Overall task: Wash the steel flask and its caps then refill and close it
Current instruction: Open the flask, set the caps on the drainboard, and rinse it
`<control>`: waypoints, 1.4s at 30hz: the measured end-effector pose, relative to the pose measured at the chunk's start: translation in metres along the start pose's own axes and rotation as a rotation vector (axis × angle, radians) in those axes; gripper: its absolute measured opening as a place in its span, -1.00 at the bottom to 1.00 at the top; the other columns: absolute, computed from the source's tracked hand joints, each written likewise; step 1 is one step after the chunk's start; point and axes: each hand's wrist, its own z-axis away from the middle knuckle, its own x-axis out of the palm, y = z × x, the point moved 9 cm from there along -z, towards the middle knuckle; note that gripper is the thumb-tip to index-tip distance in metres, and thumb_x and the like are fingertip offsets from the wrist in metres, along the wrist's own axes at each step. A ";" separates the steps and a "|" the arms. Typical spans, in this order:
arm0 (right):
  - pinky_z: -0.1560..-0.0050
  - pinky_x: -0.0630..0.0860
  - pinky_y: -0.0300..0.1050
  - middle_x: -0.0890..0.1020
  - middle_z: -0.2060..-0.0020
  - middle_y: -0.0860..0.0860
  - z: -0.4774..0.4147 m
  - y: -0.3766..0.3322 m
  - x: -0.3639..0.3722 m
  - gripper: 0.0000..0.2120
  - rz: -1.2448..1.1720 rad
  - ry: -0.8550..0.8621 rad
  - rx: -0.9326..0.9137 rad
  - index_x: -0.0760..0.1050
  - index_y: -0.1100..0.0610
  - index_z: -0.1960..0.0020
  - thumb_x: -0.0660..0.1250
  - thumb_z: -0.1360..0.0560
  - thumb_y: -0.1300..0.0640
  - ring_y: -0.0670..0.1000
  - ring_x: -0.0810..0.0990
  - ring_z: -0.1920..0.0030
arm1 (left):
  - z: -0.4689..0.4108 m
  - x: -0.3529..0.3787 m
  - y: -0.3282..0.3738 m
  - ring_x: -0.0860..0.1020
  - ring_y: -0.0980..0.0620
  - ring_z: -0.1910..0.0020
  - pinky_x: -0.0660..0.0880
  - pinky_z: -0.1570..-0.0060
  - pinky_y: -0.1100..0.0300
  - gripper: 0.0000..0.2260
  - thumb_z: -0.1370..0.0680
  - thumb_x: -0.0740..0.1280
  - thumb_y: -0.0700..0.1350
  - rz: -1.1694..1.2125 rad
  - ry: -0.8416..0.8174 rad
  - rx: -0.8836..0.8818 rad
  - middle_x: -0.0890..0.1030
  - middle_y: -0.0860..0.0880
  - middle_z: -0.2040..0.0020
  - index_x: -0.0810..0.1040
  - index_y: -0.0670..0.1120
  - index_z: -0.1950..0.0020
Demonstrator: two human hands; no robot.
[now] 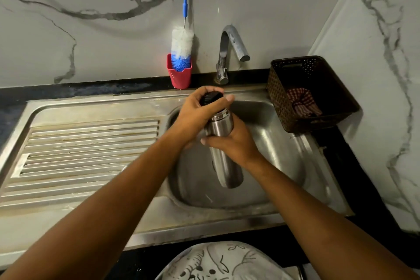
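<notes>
A steel flask (223, 163) hangs tilted over the sink basin (284, 154), its mouth end pointing toward the tap. My right hand (236, 143) is wrapped around the flask's body near the middle. At the flask's top sits a black cap (210, 98), and my left hand (200, 113) is closed over it from above. The fingers hide most of the cap, so I cannot see whether it is screwed on or loose.
A curved steel tap (229, 50) stands behind the basin, with no water running. A blue and white bottle brush (181, 45) stands in a red cup (179, 75). A brown basket (311, 93) with a checked cloth sits right. The ribbed drainboard (86, 154) lies left.
</notes>
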 end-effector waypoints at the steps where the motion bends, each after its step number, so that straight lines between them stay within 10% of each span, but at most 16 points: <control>1: -0.13 0.65 0.06 0.71 -0.08 -0.04 -0.001 -0.003 -0.002 -0.39 -0.030 -0.044 -0.012 0.55 0.00 -0.28 0.65 -0.28 0.13 -0.03 0.69 -0.09 | -0.002 -0.002 0.002 0.68 -0.10 -0.21 0.62 -0.25 -0.07 -0.50 -0.44 0.59 -0.01 0.033 -0.076 -0.009 0.68 -0.14 -0.24 0.56 -0.05 -0.34; 4: -0.03 0.62 -0.04 0.71 0.02 0.01 0.001 -0.018 0.000 -0.56 -0.108 -0.223 -0.016 0.57 0.09 -0.20 0.59 -0.37 0.29 0.03 0.68 -0.01 | -0.006 -0.004 0.018 0.63 -0.10 -0.31 0.59 -0.31 -0.01 -0.40 -0.47 0.50 -0.16 0.075 -0.224 0.043 0.65 -0.09 -0.33 0.44 -0.03 -0.49; 9: -0.15 0.61 0.34 0.69 0.05 0.27 0.004 -0.018 0.016 -0.70 -0.155 -0.340 0.014 0.60 0.23 -0.08 0.55 -0.39 0.29 0.32 0.67 -0.02 | -0.005 0.020 0.033 0.65 -0.22 -0.26 0.60 -0.26 -0.04 -0.60 -0.47 0.46 -0.34 0.098 -0.362 0.125 0.69 -0.21 -0.18 0.56 -0.22 -0.30; 14: -0.04 0.64 -0.03 0.72 0.02 0.02 -0.001 -0.005 0.008 -0.52 -0.071 -0.090 0.003 0.60 0.07 -0.16 0.64 -0.29 0.24 0.01 0.71 -0.01 | -0.004 0.009 0.029 0.64 -0.17 0.13 0.64 0.04 -0.04 -0.78 -0.44 0.59 -0.25 -0.049 -0.035 0.178 0.62 -0.16 0.14 0.59 -0.19 0.03; 23: -0.10 0.65 0.23 0.70 -0.01 -0.01 0.001 0.023 -0.002 -0.46 0.010 -0.086 0.038 0.56 -0.03 -0.20 0.65 -0.27 0.08 0.04 0.69 -0.02 | 0.009 -0.006 -0.006 0.56 0.04 -0.39 0.55 -0.35 0.10 -0.43 -0.59 0.44 -0.25 -0.195 -0.388 -0.017 0.59 -0.02 -0.41 0.40 0.02 -0.56; 32: -0.01 0.68 0.02 0.69 0.00 -0.08 0.005 0.030 0.007 -0.42 0.101 -0.070 0.004 0.52 -0.09 -0.19 0.67 -0.25 -0.03 -0.06 0.70 0.04 | 0.018 -0.048 0.023 0.68 0.23 0.04 0.58 0.06 0.36 -0.68 -0.48 0.59 -0.09 -0.370 -0.015 0.132 0.73 0.09 0.03 0.65 -0.04 -0.19; 42: 0.03 0.64 -0.09 0.70 0.08 -0.06 -0.004 0.029 0.002 -0.46 0.070 -0.011 -0.026 0.57 -0.01 -0.11 0.71 -0.22 0.06 -0.06 0.69 0.09 | 0.038 -0.157 0.005 0.63 0.19 0.07 0.56 0.02 0.34 -0.58 -0.39 0.66 -0.15 -0.632 0.215 0.094 0.69 0.06 -0.05 0.64 0.01 -0.20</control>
